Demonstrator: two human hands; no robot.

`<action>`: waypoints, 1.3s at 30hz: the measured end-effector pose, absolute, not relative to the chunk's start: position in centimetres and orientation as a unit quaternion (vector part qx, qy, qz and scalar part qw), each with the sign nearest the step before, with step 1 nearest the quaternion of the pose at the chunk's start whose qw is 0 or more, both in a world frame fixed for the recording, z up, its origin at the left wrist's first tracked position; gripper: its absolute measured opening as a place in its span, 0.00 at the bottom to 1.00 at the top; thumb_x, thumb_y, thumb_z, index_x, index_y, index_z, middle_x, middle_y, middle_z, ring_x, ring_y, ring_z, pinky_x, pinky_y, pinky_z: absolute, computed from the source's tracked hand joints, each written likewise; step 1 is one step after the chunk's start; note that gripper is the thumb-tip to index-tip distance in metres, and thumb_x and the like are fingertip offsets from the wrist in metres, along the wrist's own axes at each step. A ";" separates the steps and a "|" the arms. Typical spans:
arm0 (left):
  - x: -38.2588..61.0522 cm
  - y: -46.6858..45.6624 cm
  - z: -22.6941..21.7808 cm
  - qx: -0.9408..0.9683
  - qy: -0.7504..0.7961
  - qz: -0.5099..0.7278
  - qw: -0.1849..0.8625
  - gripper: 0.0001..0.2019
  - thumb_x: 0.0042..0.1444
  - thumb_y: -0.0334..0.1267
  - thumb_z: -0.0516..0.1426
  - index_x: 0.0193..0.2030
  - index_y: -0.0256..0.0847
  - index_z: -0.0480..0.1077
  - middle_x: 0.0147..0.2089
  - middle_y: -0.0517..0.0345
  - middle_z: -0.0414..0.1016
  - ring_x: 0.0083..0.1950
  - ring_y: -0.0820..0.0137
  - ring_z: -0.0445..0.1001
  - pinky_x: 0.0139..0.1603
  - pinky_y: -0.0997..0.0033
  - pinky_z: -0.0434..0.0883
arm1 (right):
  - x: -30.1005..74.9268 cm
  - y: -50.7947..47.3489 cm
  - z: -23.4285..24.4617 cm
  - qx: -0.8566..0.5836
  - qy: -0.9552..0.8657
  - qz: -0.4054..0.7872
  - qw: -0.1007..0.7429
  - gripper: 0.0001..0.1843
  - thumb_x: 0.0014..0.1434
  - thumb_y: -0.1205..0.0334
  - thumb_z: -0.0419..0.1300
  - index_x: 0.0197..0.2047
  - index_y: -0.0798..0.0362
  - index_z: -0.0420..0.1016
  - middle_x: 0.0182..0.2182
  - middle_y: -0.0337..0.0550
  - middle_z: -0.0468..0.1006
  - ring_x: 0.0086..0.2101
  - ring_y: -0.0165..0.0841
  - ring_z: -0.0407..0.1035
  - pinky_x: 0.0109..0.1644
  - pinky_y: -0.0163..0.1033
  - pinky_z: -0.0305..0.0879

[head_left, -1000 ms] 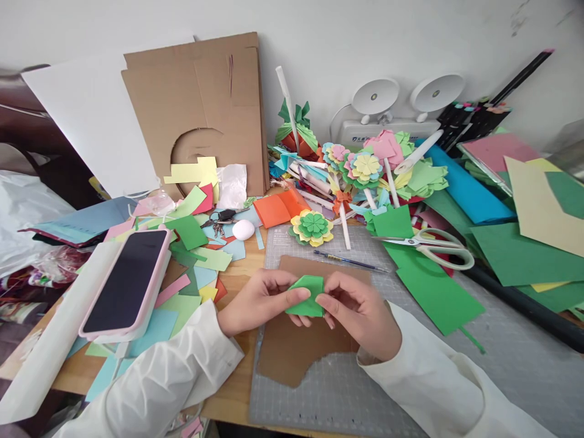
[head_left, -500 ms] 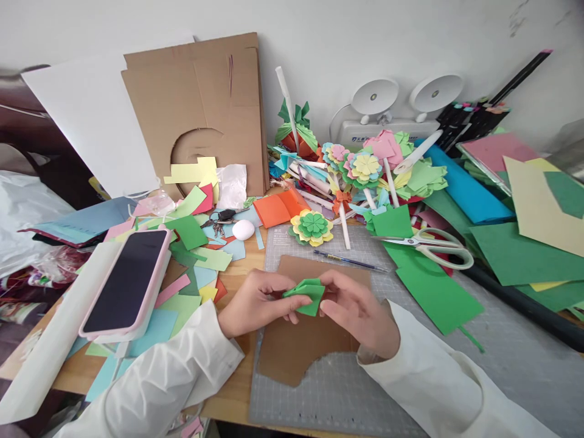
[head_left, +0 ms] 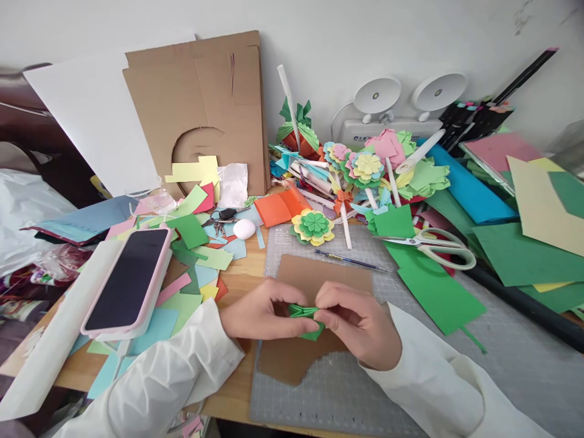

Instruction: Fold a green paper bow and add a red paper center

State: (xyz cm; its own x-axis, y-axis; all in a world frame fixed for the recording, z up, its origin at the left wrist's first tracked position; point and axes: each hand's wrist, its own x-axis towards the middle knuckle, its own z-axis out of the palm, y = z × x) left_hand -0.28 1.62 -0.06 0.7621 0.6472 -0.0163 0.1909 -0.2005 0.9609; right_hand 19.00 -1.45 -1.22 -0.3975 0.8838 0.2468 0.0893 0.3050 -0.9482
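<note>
A small folded green paper (head_left: 303,311) is held above a piece of brown cardboard (head_left: 292,359). My left hand (head_left: 262,310) grips it from the left, thumb along the near side and fingers behind. On its right edge, the thumb and fingertips of my right hand (head_left: 358,325) pinch the same paper. Its folded layers show at the top, while much of it is covered by my fingers. Beyond my hands, a pen (head_left: 351,261) lies on the grey cutting mat (head_left: 314,407), near a layered green and yellow paper flower (head_left: 314,226).
White-handled scissors (head_left: 444,248) rest on green paper sheets (head_left: 440,298) at right. A phone in a pink case (head_left: 130,280) lies left, among paper scraps (head_left: 219,258). Paper flowers on sticks (head_left: 367,169) and cardboard sheets (head_left: 196,97) stand at the back.
My right hand has closed its fingertips onto the paper's right edge. Both hands and the paper sit slightly lower, and the paper has tilted so its layered top edge shows.
</note>
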 end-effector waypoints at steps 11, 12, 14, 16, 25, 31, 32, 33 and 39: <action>-0.1 1.4 0.1 0.755 0.276 0.208 0.558 0.16 0.60 0.41 0.56 0.31 0.30 0.78 0.28 0.48 0.80 0.28 0.72 0.76 0.28 0.79 0.70 | 19.0 -1.6 -1.6 -0.352 -0.688 0.469 0.427 0.12 0.64 0.64 0.51 0.27 0.52 0.64 0.25 0.38 0.61 0.26 0.31 0.57 0.28 0.37 0.53; -0.1 1.4 0.2 0.752 0.280 0.208 0.560 0.16 0.60 0.41 0.56 0.31 0.30 0.78 0.28 0.48 0.80 0.28 0.72 0.77 0.28 0.79 0.71 | 19.0 -1.5 -1.6 -0.355 -0.686 0.475 0.422 0.12 0.64 0.63 0.51 0.28 0.52 0.64 0.25 0.38 0.61 0.26 0.31 0.57 0.29 0.37 0.53; -0.2 1.4 0.1 0.746 0.288 0.206 0.563 0.16 0.60 0.41 0.56 0.31 0.30 0.78 0.27 0.48 0.79 0.27 0.72 0.76 0.28 0.80 0.71 | 18.9 -1.5 -1.7 -0.360 -0.670 0.500 0.414 0.11 0.64 0.62 0.51 0.29 0.52 0.64 0.26 0.37 0.62 0.26 0.30 0.58 0.29 0.37 0.54; -0.2 1.4 0.0 0.755 0.290 0.209 0.550 0.16 0.60 0.41 0.55 0.30 0.30 0.77 0.27 0.50 0.79 0.26 0.73 0.76 0.27 0.80 0.70 | 18.8 -1.5 -1.7 -0.357 -0.643 0.544 0.404 0.09 0.63 0.60 0.53 0.31 0.52 0.63 0.26 0.37 0.63 0.26 0.30 0.60 0.29 0.36 0.56; -0.1 1.3 -0.4 0.800 0.272 0.193 0.499 0.16 0.61 0.38 0.54 0.28 0.32 0.76 0.20 0.59 0.71 0.19 0.80 0.62 0.21 0.81 0.58 | 18.5 -1.7 -1.4 -0.377 -0.644 0.520 0.417 0.11 0.63 0.61 0.53 0.28 0.53 0.65 0.24 0.38 0.64 0.26 0.30 0.59 0.29 0.36 0.56; -0.4 1.4 0.0 0.772 0.232 0.202 0.557 0.19 0.64 0.39 0.49 0.30 0.32 0.75 0.24 0.53 0.75 0.24 0.76 0.70 0.25 0.81 0.65 | 18.3 -2.1 -1.6 -0.371 -0.603 0.560 0.430 0.12 0.63 0.59 0.54 0.28 0.52 0.64 0.24 0.38 0.65 0.25 0.30 0.62 0.28 0.36 0.58; -0.5 1.3 0.1 0.766 0.235 0.204 0.563 0.19 0.64 0.39 0.49 0.29 0.32 0.75 0.24 0.53 0.74 0.24 0.76 0.70 0.25 0.80 0.65 | 18.3 -2.0 -1.6 -0.366 -0.590 0.581 0.426 0.12 0.63 0.58 0.54 0.28 0.52 0.65 0.25 0.38 0.66 0.25 0.30 0.63 0.28 0.36 0.59; -0.5 1.3 0.1 0.759 0.240 0.204 0.570 0.20 0.65 0.40 0.49 0.29 0.32 0.75 0.24 0.53 0.74 0.23 0.76 0.69 0.25 0.80 0.64 | 18.3 -2.0 -1.6 -0.360 -0.577 0.599 0.422 0.11 0.63 0.58 0.54 0.29 0.52 0.65 0.25 0.38 0.66 0.25 0.30 0.64 0.28 0.36 0.60; -0.5 1.5 0.4 0.680 0.297 0.224 0.631 0.22 0.62 0.43 0.53 0.19 0.33 0.69 0.17 0.62 0.63 0.19 0.79 0.59 0.21 0.78 0.58 | 18.7 -1.8 -1.8 -0.381 -0.599 0.556 0.433 0.12 0.62 0.60 0.55 0.27 0.52 0.65 0.23 0.35 0.63 0.24 0.28 0.58 0.27 0.35 0.55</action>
